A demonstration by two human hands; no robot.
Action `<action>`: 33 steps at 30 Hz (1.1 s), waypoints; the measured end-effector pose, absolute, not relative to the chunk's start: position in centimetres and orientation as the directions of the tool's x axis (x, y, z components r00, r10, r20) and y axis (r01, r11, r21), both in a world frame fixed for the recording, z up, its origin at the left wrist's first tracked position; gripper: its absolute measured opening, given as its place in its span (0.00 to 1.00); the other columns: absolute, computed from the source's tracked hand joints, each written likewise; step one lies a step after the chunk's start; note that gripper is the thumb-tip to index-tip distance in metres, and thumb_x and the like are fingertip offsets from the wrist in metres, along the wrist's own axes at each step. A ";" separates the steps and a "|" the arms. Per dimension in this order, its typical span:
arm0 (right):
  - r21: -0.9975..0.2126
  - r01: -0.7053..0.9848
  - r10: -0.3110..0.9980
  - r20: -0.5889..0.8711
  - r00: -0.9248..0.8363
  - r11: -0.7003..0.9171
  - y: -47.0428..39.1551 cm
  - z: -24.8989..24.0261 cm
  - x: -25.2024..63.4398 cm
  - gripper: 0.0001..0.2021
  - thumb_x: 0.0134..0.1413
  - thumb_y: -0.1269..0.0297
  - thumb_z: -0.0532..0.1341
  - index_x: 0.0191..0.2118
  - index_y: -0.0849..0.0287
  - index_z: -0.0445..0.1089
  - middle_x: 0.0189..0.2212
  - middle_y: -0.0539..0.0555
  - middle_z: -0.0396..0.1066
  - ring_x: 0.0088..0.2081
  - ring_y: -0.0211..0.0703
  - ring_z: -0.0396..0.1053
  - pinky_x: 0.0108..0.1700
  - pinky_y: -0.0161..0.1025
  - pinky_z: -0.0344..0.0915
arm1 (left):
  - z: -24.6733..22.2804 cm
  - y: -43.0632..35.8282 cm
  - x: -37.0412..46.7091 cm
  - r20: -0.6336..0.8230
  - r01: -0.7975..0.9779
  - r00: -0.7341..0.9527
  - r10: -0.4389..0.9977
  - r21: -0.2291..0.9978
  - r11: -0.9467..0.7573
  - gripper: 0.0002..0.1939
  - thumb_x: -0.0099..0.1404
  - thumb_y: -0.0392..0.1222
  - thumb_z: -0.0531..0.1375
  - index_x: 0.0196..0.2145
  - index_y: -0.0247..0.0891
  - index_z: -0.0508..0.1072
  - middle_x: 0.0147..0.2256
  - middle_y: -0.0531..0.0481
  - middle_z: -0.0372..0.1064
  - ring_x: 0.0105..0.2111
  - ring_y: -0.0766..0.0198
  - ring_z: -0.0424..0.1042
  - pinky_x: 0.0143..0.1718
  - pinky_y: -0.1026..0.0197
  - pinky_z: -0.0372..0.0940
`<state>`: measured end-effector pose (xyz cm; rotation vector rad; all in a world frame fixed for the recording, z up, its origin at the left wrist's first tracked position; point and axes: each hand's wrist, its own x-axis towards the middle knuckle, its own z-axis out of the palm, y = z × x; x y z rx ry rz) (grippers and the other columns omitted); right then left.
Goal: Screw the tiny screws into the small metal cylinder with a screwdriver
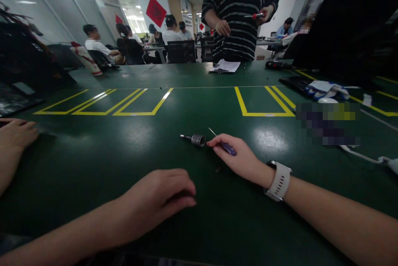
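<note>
My right hand, with a pale watch on its wrist, holds a small screwdriver with a purple handle; its thin shaft points up and to the left. Just left of those fingertips a dark metal socket with a narrow shank lies on the green table. Below my right hand are tiny rings on the tabletop. My left hand is nearer the front edge, its fingers curled and the thumb beneath them; the inside of its grip is hidden.
Another person's hand rests at the left edge. Across the table a person in a striped shirt holds a red-handled tool. Papers lie at the far edge. Gloves and a white cable are on the right.
</note>
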<state>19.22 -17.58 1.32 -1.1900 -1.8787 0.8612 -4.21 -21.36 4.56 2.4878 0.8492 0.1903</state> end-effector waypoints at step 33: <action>-0.992 -0.058 0.970 -0.097 -0.221 -0.112 -15.9 1.3 20.2 0.21 0.55 0.54 0.58 0.15 0.60 0.64 0.11 0.43 0.59 0.13 0.27 0.53 0.20 0.31 0.51 | 2.2 -12.8 -0.6 0.137 0.694 0.616 0.776 0.371 -0.617 0.15 0.64 0.42 0.52 0.47 0.35 0.68 0.44 0.45 0.68 0.40 0.60 0.69 0.40 0.57 0.65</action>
